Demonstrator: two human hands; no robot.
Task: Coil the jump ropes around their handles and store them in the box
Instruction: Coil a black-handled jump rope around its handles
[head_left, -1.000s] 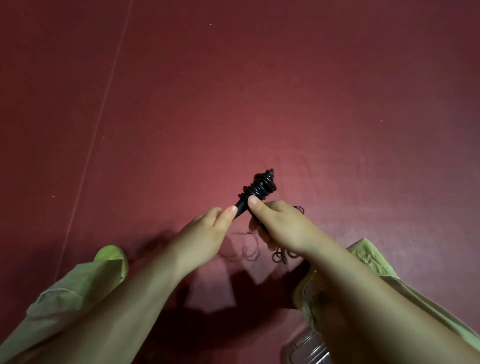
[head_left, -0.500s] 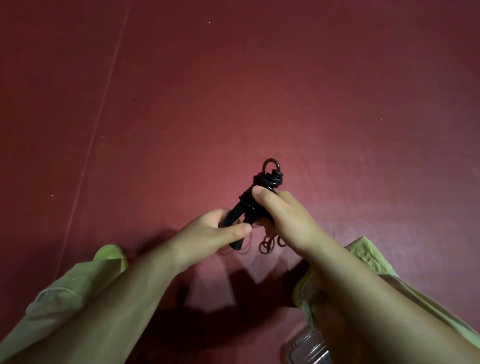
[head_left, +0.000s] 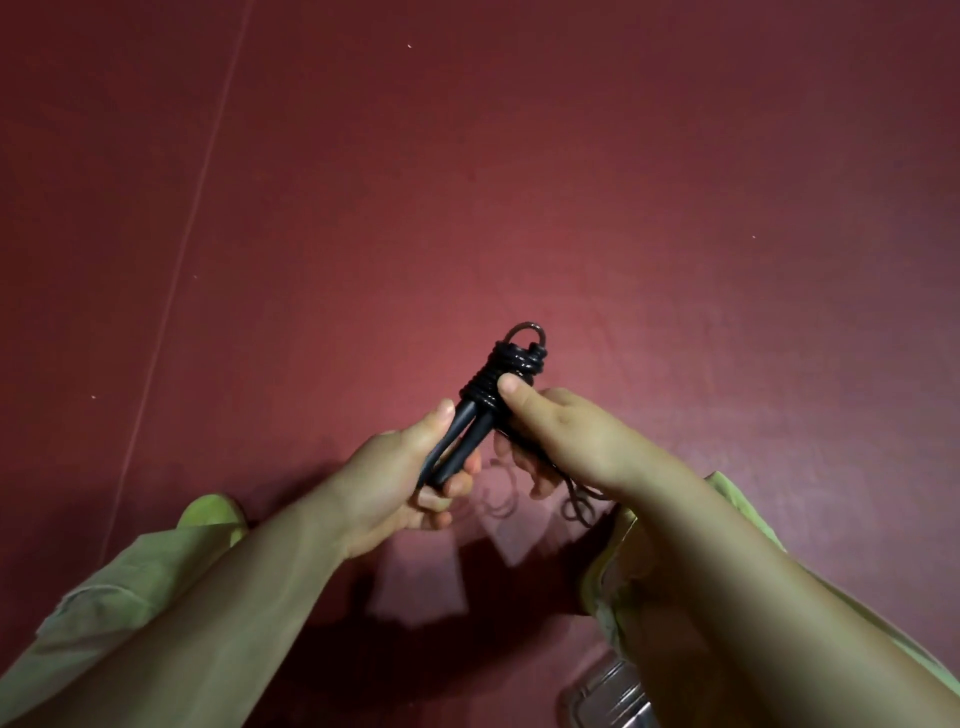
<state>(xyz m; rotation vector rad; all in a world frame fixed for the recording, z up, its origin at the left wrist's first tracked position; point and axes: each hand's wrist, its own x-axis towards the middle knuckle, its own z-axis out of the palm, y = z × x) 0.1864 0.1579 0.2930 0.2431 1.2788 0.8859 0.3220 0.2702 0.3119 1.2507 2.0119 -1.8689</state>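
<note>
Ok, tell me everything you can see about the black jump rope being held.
The black jump rope has two glossy handles side by side, tilted up and to the right above the red floor. Cord is coiled tightly round their upper end, one loop poking above. The left hand grips the bare lower ends; the right hand pinches the coils, loose cord trailing below.

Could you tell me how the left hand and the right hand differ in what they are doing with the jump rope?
The left hand grips the bare lower ends of the handles; the right hand pinches the coiled rope higher up, thumb on the turns. Loose rope hangs below the right hand only. Both hold the same bundle.
</note>
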